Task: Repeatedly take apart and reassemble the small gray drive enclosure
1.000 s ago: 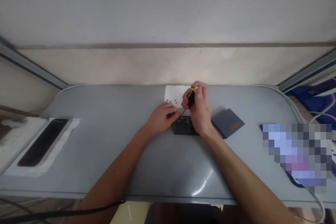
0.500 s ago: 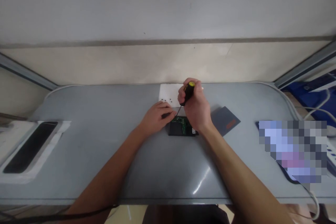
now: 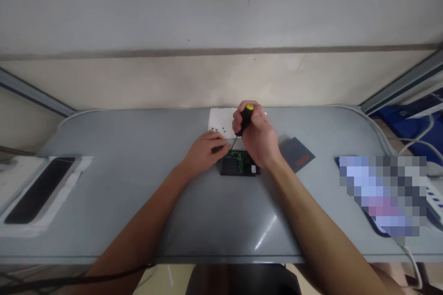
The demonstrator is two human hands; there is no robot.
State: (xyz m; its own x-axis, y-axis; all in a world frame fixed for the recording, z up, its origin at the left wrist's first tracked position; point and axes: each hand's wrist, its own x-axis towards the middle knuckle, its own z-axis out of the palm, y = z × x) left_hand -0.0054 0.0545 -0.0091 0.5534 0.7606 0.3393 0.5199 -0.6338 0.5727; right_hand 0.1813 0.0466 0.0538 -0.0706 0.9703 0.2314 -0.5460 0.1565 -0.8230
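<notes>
My right hand [image 3: 259, 136] is wrapped round a screwdriver [image 3: 246, 117] with a black handle and yellow end cap. Its thin shaft slants down to the left, its tip by the upper left corner of a green circuit board [image 3: 240, 161] in a flat black case. My left hand [image 3: 206, 152] is at that same corner, thumb and fingers pinched together close to the tip. Something dark shows between those fingers, too small to name. Just behind the case, partly covered by my right hand, lies a white sheet [image 3: 216, 120] with several tiny dark pieces on it, perhaps screws.
A dark flat panel [image 3: 297, 153] with an orange-red mark lies right of my right hand. Far left, a black phone-like slab [image 3: 41, 189] rests on white material. At the right are a blurred-out phone [image 3: 379, 198], a white power strip [image 3: 434, 200] and cables. A wall closes off the back.
The screwdriver handle has shifted slightly left with my right hand. My left hand keeps its place at the corner of the case. The whole view has moved a little.
</notes>
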